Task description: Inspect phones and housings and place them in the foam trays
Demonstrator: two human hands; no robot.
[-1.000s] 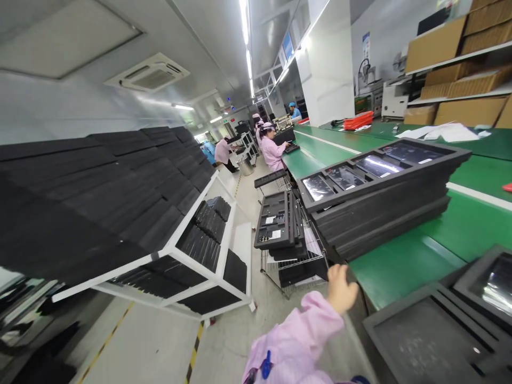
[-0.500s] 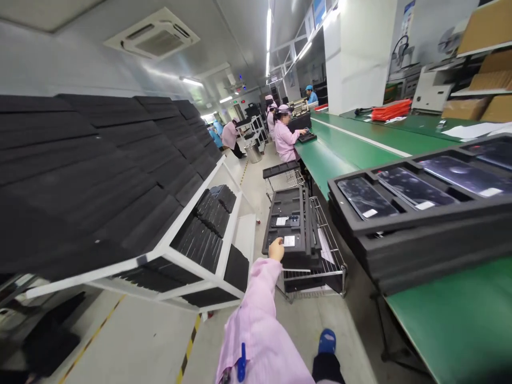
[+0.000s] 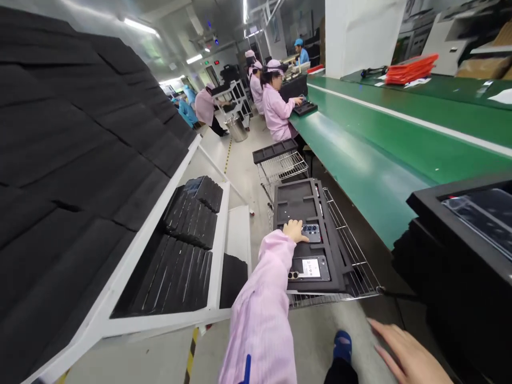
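Left hand (image 3: 295, 230) has moved up the tray (image 3: 298, 200) onto a phone (image 3: 311, 232).

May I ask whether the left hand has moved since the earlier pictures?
Yes: the left hand went from the near edge of the black foam tray to its middle, beside a dark phone.

Bright overhead strip lighting (image 3: 138, 25), wide-angle edge warping, slight motion blur

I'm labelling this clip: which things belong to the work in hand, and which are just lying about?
In hand: left hand on a phone; second phone; their black foam tray; wire cart.
Lying about: green conveyor bench; rack of foam trays; red stack.
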